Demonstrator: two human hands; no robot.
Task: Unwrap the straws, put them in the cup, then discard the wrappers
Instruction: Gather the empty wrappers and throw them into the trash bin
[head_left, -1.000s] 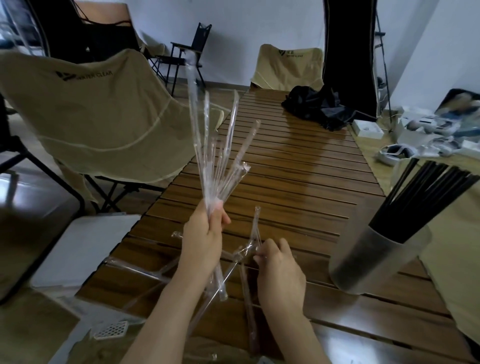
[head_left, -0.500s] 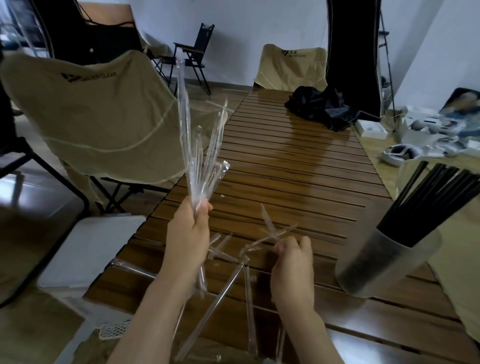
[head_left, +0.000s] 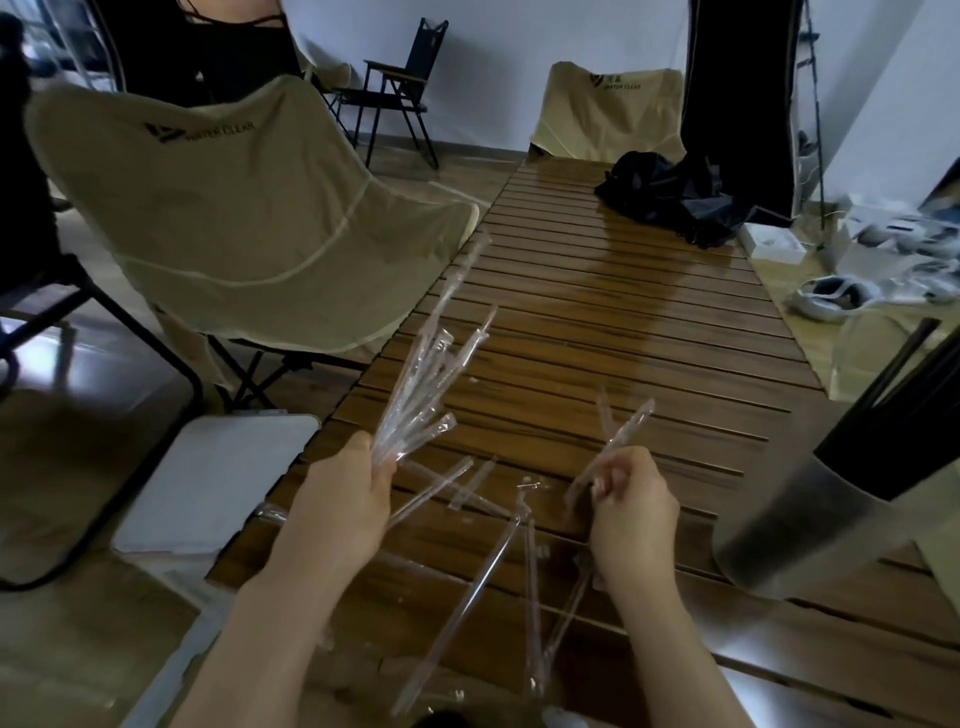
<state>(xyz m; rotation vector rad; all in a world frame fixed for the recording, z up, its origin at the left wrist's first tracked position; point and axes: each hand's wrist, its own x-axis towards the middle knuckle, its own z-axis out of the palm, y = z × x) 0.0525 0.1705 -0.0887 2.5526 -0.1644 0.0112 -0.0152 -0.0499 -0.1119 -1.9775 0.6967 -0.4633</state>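
My left hand (head_left: 343, 499) grips a bunch of clear empty wrappers (head_left: 431, 384) that fans up and to the right over the slatted wooden table (head_left: 597, 322). My right hand (head_left: 631, 506) pinches one or two more clear wrappers (head_left: 621, 439), lifted just off the table. Several loose wrappers (head_left: 498, 545) lie flat on the slats between and below my hands. At the right stands a frosted cup (head_left: 795, 530) filled with black straws (head_left: 893, 415).
A beige folding chair (head_left: 234, 208) stands left of the table, a second one (head_left: 613, 109) at its far end. A black cloth bundle (head_left: 675, 197) lies on the far slats. A white board (head_left: 208, 478) sits by the left edge. White devices clutter the right side.
My left hand has lowered and tilted its wrapper bunch from upright toward the right. My right hand has lifted wrappers off the table and shifted right.
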